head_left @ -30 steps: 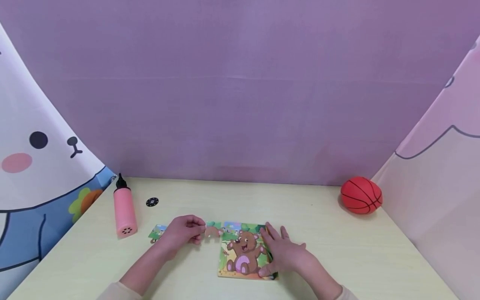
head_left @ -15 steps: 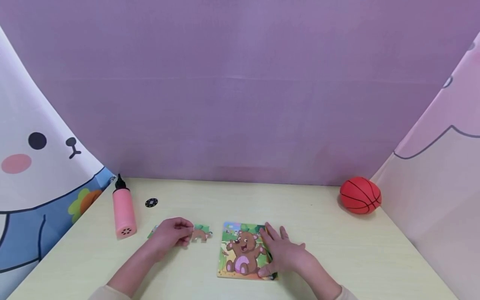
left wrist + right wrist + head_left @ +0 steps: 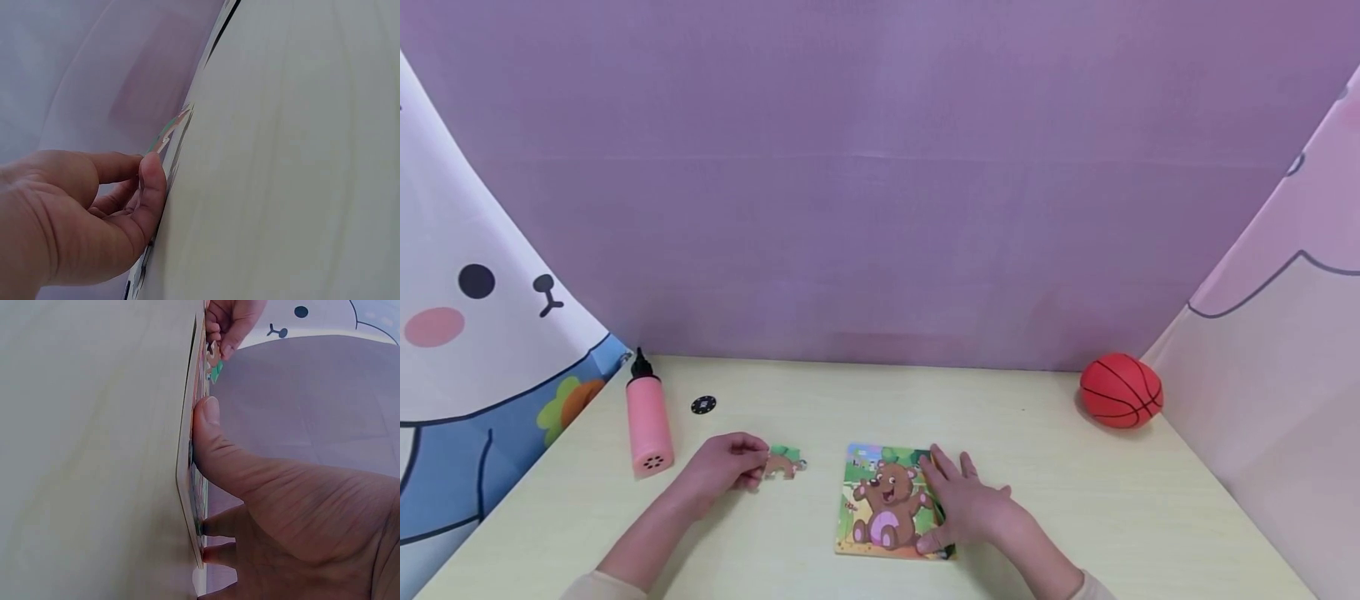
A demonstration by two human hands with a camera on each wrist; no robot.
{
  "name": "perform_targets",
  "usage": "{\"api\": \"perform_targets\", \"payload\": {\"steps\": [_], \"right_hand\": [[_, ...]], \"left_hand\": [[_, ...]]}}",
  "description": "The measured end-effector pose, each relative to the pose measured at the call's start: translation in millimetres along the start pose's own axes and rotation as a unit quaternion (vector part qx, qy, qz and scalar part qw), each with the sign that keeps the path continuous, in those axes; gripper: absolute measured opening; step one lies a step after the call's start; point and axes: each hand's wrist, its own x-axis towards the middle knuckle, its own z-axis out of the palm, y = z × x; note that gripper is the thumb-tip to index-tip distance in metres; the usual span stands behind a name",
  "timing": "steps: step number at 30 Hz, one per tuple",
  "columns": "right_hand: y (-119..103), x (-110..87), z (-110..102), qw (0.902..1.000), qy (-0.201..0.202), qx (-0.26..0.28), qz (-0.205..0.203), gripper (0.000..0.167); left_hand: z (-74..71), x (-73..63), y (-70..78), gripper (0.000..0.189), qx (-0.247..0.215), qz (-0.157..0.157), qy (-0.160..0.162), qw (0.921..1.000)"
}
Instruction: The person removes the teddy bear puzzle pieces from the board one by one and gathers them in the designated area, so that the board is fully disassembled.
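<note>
In the head view my left hand [image 3: 721, 468] pinches a jigsaw piece [image 3: 784, 462] printed in brown and green between thumb and fingertips. The left wrist view shows the same piece [image 3: 167, 132] edge-on, at the tips of thumb and index finger. To its right lies a square bear puzzle [image 3: 886, 500], flat on the table. My right hand [image 3: 967, 504] rests with spread fingers on the puzzle's right side, covering that part. From the right wrist, the thumb [image 3: 212, 434] and fingertips press on the board [image 3: 185, 465]. A gap separates the held piece from the puzzle.
A pink pump bottle [image 3: 649, 421] with a black nozzle lies at the left, near a black round chip [image 3: 703, 405]. At the back right sits a red basketball-patterned ball [image 3: 1122, 391]. A purple cloth [image 3: 880, 208] hangs behind the pale table [image 3: 1075, 467].
My left hand has drawn the piece leftward, away from the puzzle's upper left corner. Another piece on the table, visible earlier, is now hidden by that hand. My right hand has stayed still.
</note>
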Motion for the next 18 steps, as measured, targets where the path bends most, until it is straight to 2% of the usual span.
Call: {"api": "perform_targets", "payload": {"steps": [7, 18], "right_hand": [[0.7, 0.2, -0.2, 1.0, -0.002, 0.002, -0.003, 0.115], [1.1, -0.2, -1.0, 1.0, -0.002, 0.001, -0.002, 0.114]], "left_hand": [[-5.9, -3.7, 2.9, 0.019, 0.007, -0.009, 0.017, 0.9998], [-11.9, -7.2, 6.9, 0.015, 0.057, -0.004, 0.032, 0.9979]]}}
